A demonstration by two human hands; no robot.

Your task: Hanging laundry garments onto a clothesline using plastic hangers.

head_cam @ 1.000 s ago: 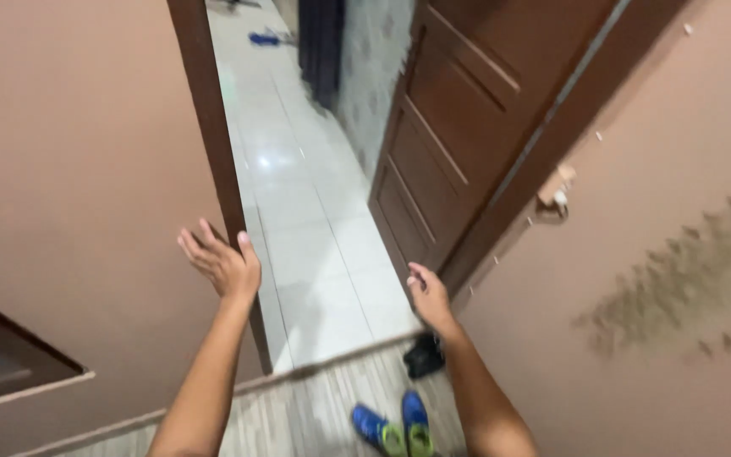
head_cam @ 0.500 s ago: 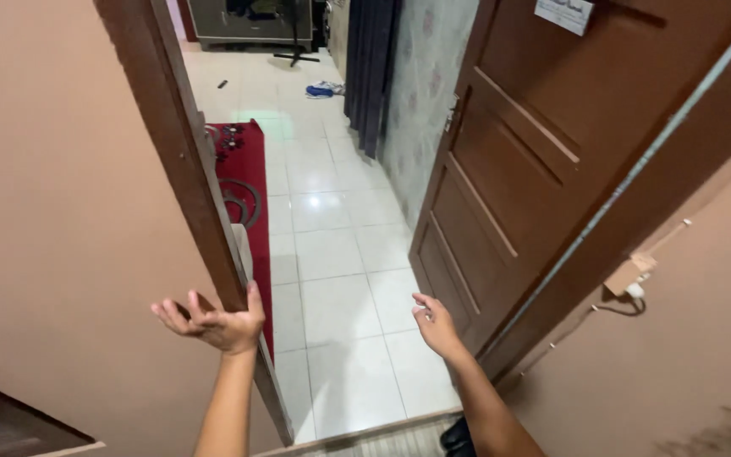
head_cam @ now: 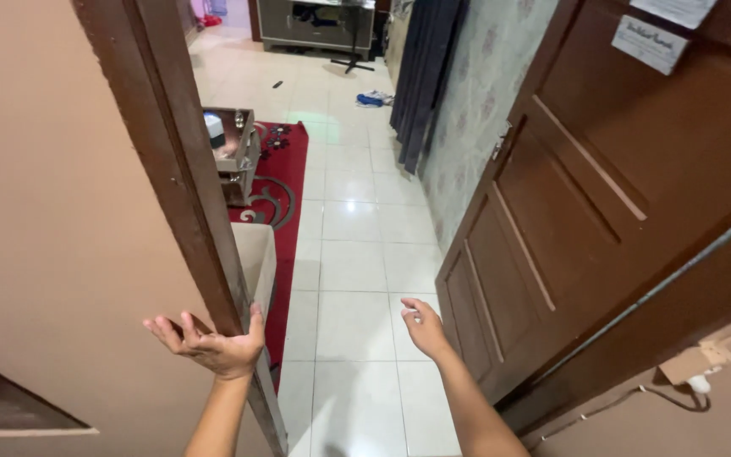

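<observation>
Since a second ago the view has advanced through the doorway, shoes gone | dark brown panelled wooden door (head_cam: 602,195) open at right | brown wooden door frame (head_cam: 181,195) touched by left hand (head_cam: 213,345), fingers spread | right hand (head_cam: 422,326) empty, loosely curled, near door | steady grip on frame advisable.

left hand (head_cam: 209,343) palm-up, right hand (head_cam: 423,326) loose, fingers spread

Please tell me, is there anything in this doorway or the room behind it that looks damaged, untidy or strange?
Yes. Low on the right wall, a loose cable trails from a small fitting that hangs askew. On the white tiled floor farther in, a blue bundle and a small dark object lie loose.
</observation>
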